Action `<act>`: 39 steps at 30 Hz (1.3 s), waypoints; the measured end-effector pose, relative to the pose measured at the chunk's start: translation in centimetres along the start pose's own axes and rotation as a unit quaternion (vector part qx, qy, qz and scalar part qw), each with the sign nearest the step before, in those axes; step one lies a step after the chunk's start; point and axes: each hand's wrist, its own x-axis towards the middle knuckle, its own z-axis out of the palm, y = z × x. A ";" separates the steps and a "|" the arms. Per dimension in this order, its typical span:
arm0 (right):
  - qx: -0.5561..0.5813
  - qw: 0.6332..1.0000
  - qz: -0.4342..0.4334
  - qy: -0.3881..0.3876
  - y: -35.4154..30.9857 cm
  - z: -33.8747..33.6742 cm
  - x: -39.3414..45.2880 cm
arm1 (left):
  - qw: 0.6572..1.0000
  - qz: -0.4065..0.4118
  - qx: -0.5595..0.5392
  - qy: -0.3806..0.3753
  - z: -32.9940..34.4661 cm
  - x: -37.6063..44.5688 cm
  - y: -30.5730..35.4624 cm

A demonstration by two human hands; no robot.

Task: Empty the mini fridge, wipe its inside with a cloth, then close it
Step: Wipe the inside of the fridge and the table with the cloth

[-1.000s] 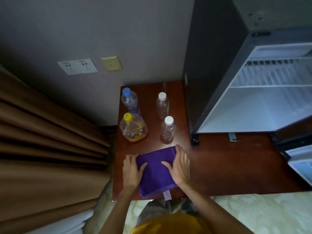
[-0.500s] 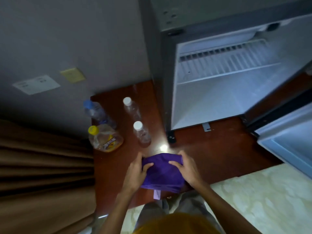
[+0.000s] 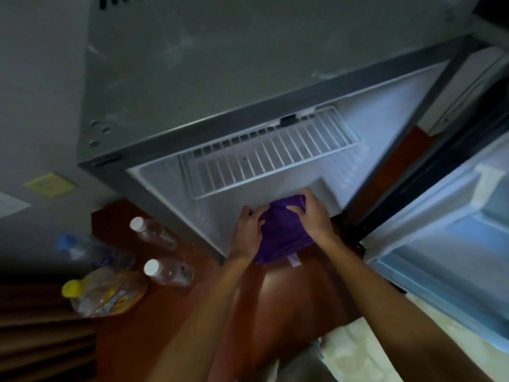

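Observation:
The grey mini fridge [image 3: 192,78] stands open, its white inside holding only a wire shelf [image 3: 264,158]. Its door [image 3: 451,244] swings out to the right. A bunched purple cloth [image 3: 281,232] hangs at the fridge's front opening, over the lower floor. My left hand [image 3: 246,232] grips its left side and my right hand [image 3: 314,216] grips its top right. Left of the fridge, on the wooden cabinet top [image 3: 137,340], stand two clear white-capped bottles [image 3: 154,232] [image 3: 168,271], a blue-capped bottle [image 3: 82,249] and a yellow-capped drink bottle [image 3: 104,293].
A brown curtain [image 3: 41,340] hangs at the lower left. Wall sockets [image 3: 49,184] sit on the grey wall behind the bottles. Pale marbled floor [image 3: 371,354] shows below the fridge door.
Both hands lifted the purple cloth off the cabinet top and carried it right and forward into the fridge opening. The cloth is now bunched. My view has moved closer to the fridge.

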 end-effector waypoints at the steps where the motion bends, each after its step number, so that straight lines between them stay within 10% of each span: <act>1: -0.038 0.999 -0.014 0.036 0.0 0.5 1.5 | 1.000 -0.009 0.028 0.002 0.6 1.4 -0.3; 5: -0.152 0.980 -0.027 0.129 -0.3 4.3 1.1 | 0.989 -0.015 0.148 0.014 1.3 3.2 -0.9; 11: -0.266 0.963 -0.052 0.016 0.2 10.4 -7.8 | 0.947 0.129 0.267 0.120 -5.4 -4.5 2.2; 19: -0.203 0.969 -0.130 -0.046 -3.6 14.0 -3.3 | 0.807 0.255 0.459 0.270 -18.5 -11.0 5.6; 24: -0.190 0.962 -0.177 -0.089 -5.9 16.9 -0.5 | 0.741 0.305 0.349 0.486 -26.2 -11.9 11.7; 29: -0.093 0.983 -0.120 -0.100 -8.2 17.8 -0.3 | 0.812 0.276 0.334 0.391 -29.9 -8.6 13.8; 34: 0.087 0.987 -0.066 -0.122 -10.9 18.2 -0.6 | 0.812 0.271 0.334 0.394 -29.3 -8.0 14.0; 39: -0.123 0.962 -0.228 -0.083 -6.2 17.7 0.1 | 0.817 0.270 0.331 0.388 -29.4 -7.9 14.0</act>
